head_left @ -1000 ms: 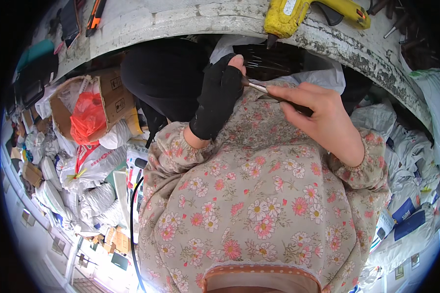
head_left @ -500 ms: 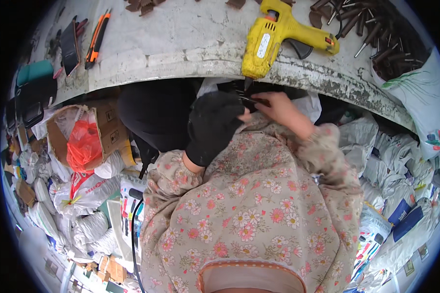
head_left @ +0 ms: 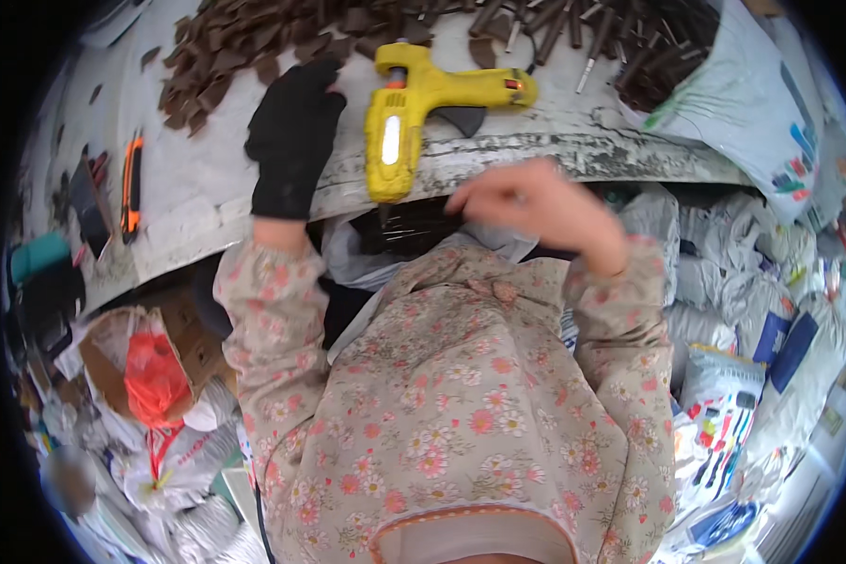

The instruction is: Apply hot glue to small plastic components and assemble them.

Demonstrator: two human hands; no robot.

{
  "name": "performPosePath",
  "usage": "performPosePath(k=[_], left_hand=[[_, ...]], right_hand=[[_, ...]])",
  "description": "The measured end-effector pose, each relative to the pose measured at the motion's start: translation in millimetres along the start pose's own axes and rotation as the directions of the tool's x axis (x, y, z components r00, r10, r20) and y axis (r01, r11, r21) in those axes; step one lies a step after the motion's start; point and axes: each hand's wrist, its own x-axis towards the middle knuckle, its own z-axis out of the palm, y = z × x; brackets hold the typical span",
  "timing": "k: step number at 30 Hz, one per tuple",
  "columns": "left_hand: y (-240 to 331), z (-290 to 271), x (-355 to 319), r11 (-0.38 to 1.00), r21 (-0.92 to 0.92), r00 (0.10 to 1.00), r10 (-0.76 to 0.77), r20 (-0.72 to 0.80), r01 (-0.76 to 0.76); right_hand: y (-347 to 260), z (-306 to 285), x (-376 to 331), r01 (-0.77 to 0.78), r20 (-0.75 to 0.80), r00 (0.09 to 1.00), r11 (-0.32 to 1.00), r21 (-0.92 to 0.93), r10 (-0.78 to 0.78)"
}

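Left hand: black-gloved left hand point(head_left: 291, 132), upper left of centre, lies loosely spread on the white worn desk point(head_left: 207, 188), touching the scattered flat brown pieces point(head_left: 226, 47).
Right hand: bare right hand point(head_left: 536, 207), blurred, fingers curled; whether it pinches anything, I cannot tell.
Between them: yellow plastic glue gun point(head_left: 414, 113), lying at the desk edge, untouched.

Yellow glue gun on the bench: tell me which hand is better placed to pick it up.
Left, probably. The gloved left hand lies on the bench beside the glue gun; the bare right hand is below the bench edge, blurred.
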Motion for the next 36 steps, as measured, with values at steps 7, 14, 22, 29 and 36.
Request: performPosePath(k=[7, 14, 22, 29, 36], left_hand=[[25, -43, -68, 0.862, -0.328, 0.922, -0.371, 0.113, 0.387], [58, -28, -133, 0.474, -0.703, 0.747, -0.654, 0.121, 0.529], [82, -16, -157, 0.113, -0.736, 0.614, -0.644, 0.458, 0.668], [84, -19, -150, 0.196, -0.74, 0.684, -0.582, 0.441, 0.644], [83, -17, -146, 0.143, -0.761, 0.674, -0.586, 0.451, 0.633]], right_hand=[[101, -135, 16, -0.441, -0.471, 0.754, 0.178, -0.88, -0.458], [76, -132, 22, -0.117, -0.579, 0.602, 0.656, -0.745, -0.55], [30, -25, 40, -0.015, -0.575, 0.72, 0.819, -0.574, -0.389], [20, -3, 46, -0.246, -0.506, 0.826, 0.648, -0.721, -0.249], [32, -20, 49, -0.079, -0.411, 0.844, 0.678, -0.731, -0.345]])
